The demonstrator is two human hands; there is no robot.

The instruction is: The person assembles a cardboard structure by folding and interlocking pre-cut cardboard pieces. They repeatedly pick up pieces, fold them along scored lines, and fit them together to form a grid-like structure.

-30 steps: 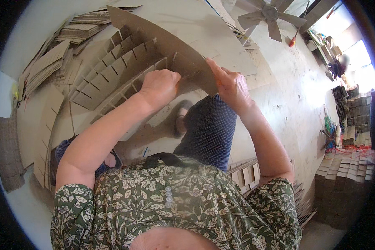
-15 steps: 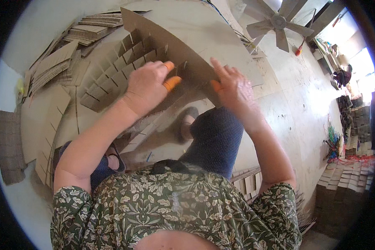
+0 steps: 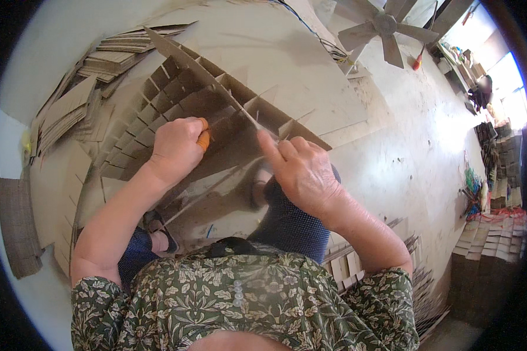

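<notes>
A grid of slotted grey-brown cardboard dividers (image 3: pixel 158 96) stands tilted in front of me, its cells partly spread. A long cardboard strip (image 3: pixel 184 58) runs across the grid from upper left toward my right hand. My right hand (image 3: pixel 304 172) is closed on the near end of this strip, thumb and index finger at its edge. My left hand (image 3: pixel 178 146), with orange covers on two fingertips, is closed against the dividers on the near left side. Whatever lies between its fingers is hidden.
Stacks of flat cardboard pieces (image 3: pixel 114 55) lie at the far left. A grey fan (image 3: pixel 385 26) stands at the back right. More cardboard bundles (image 3: pixel 492 234) are piled at the right, and slotted pieces (image 3: pixel 348 266) rest beside my right leg.
The long strip has turned edge-on, and cells now show behind it. My right hand has moved left and nearer and closed on its end. My left hand has shifted left and nearer.
</notes>
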